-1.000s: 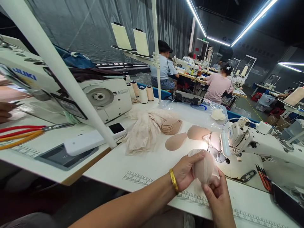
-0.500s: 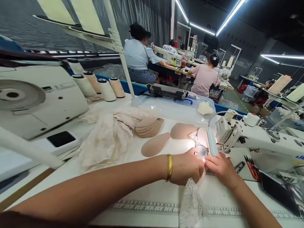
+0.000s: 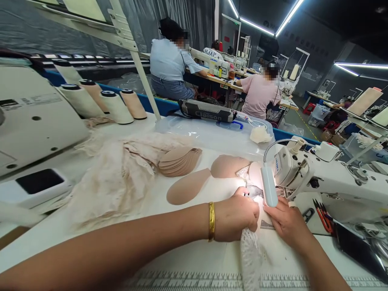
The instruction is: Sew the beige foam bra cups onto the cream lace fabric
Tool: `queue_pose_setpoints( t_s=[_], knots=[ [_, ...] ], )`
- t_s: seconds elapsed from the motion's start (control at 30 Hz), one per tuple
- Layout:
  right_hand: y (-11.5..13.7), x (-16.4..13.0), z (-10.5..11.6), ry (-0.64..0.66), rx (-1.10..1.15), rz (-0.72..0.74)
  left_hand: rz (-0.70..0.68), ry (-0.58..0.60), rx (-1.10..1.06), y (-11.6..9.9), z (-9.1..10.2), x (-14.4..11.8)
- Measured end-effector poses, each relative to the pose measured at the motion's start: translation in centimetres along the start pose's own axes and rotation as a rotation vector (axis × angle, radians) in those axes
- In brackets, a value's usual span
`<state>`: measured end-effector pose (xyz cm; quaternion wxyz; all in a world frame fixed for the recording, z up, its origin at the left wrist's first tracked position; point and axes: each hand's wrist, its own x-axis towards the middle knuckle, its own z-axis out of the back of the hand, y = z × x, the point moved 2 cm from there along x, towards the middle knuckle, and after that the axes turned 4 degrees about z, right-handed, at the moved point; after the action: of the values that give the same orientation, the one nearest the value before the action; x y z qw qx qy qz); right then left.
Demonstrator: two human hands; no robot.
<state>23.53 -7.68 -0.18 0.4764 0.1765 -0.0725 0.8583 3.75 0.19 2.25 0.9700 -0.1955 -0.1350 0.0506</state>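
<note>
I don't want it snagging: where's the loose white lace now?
In the head view, the white lace is right of centre at the bottom, extending from under the left hand across the ruler marks.

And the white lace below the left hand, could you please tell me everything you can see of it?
The white lace looks like soft, thin openwork fabric with a fine pattern. Its upper part is bunched and hidden in the curled left hand. Below, a narrow, loosely folded length runs down across the ruler marks, and the picture's lower edge cuts off its end.
</note>
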Motion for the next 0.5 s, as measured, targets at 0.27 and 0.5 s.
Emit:
queue_pose_setpoints(
  t_s=[0.27, 0.5],
  knots=[
    [-0.29, -0.07, 0.07, -0.01, -0.009, -0.077, 0.026, -0.081, -0.079, 0.06, -0.3, 0.41],
    [-0.19, -0.12, 0.11, -0.014, 0.003, -0.071, 0.024, -0.074, -0.052, 0.38, -0.86, 0.22]
  ],
)
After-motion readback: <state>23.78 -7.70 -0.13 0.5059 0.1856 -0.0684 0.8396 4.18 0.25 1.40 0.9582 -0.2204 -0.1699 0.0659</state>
